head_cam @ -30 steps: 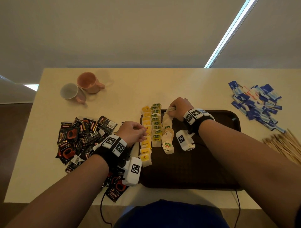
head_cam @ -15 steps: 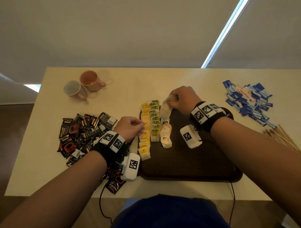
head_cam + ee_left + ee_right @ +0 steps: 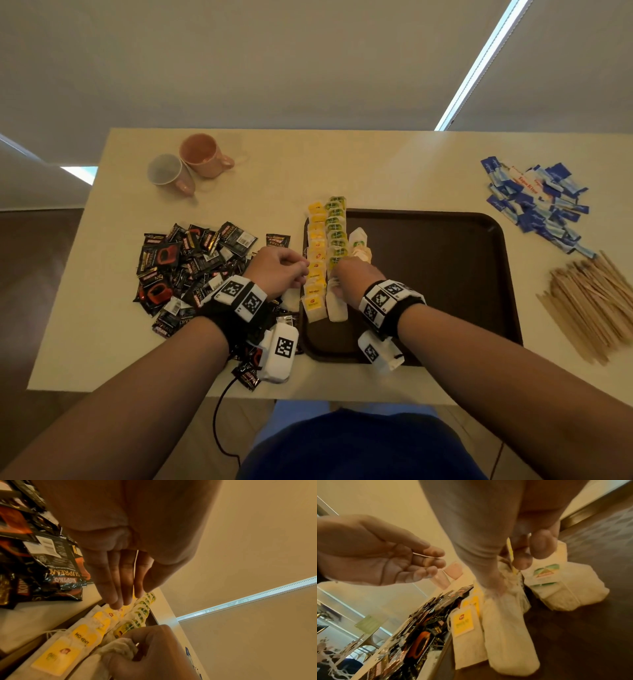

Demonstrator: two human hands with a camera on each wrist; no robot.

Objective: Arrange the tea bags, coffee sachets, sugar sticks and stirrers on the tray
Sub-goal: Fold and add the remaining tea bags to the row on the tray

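Note:
A dark brown tray point(image 3: 428, 274) lies in the middle of the table. Along its left edge run a row of yellow-tagged tea bags point(image 3: 317, 253), a row of green-tagged tea bags point(image 3: 337, 226) and a few white bags point(image 3: 359, 240) beside them. My right hand point(image 3: 342, 284) grips a crumpled white tea bag point(image 3: 120, 647) at the near end of the green row; its thumb presses on a long white bag point(image 3: 505, 628). My left hand point(image 3: 291, 270) hovers at the yellow row, fingers point(image 3: 118, 588) nearly straight and holding nothing.
Black coffee sachets point(image 3: 191, 270) are heaped left of the tray, under my left wrist. Blue sugar sticks point(image 3: 537, 202) and wooden stirrers point(image 3: 596, 301) lie at the right. Two mugs point(image 3: 202, 159) stand at the back left. Most of the tray floor is bare.
My right hand has come from the far end of the tea bag rows to their near end. My left hand has stayed at the yellow row.

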